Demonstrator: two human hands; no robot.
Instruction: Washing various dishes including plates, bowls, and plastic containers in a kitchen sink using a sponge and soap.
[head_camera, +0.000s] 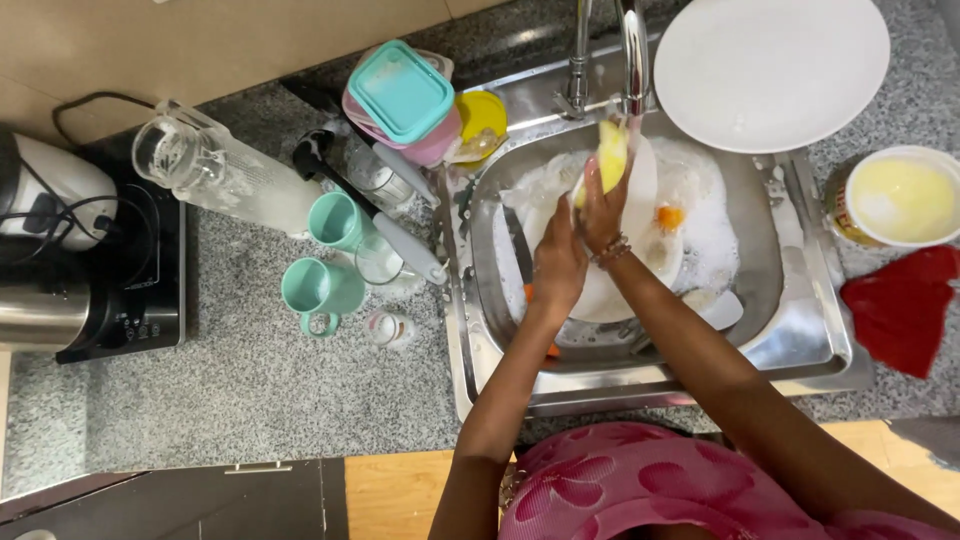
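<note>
A yellow sponge (611, 155) sits in the upper middle of the frame, just under the spout of the steel tap (632, 50), held against a white plate (640, 200) that stands tilted in the sink (800, 330). The right hand (603, 212) has its grip clamped on the sponge, fingers wrapped round its lower end, a beaded bracelet at the wrist. The left hand (558, 265), just left of it and touching it, has its grip closed on the plate's edge.

The sink holds white suds, an orange scrap and other pale dishes under the foam. Above right of the basin lies a large white plate (770, 65). At the right edge stands a round tub of pale yellow paste (900, 198), with a red cloth (905, 305) below it.

Left of the sink, on the speckled grey table (250, 390), stand two mint-green mugs (322, 288), a clear glass jar (215, 170) lying on its side, stacked containers with a teal lid (402, 92), and a black induction hob (130, 280) at the far left.
</note>
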